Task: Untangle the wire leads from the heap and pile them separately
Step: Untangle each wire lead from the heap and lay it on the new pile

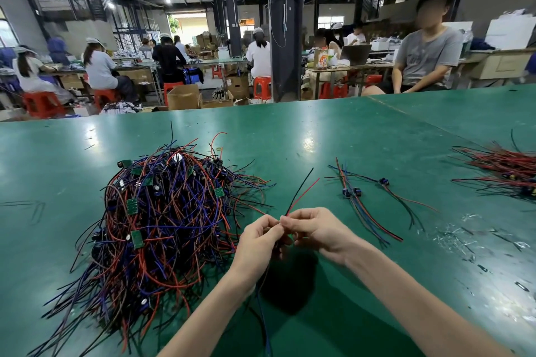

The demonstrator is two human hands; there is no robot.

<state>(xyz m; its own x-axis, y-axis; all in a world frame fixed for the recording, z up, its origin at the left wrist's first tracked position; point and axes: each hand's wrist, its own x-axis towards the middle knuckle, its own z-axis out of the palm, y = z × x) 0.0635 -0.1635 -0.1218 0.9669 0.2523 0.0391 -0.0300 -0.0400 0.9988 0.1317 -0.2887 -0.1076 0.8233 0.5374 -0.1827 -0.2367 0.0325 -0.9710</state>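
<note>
A big tangled heap of red, blue and black wire leads [162, 220] with small green boards lies on the green table at the left. Just right of it, my left hand [261, 236] and my right hand [314, 229] meet fingertip to fingertip and pinch one wire lead [301, 193]. Its red and black ends stick up and away from my fingers; blue and dark strands hang down below my left wrist. A small pile of separated leads [368, 206] with blue connectors lies to the right of my hands.
Another pile of red and black leads [504, 171] lies at the table's right edge. Scraps of clear film [470, 240] are scattered on the green table [290, 136] at the right. A person in a grey shirt [426, 52] sits beyond the far edge.
</note>
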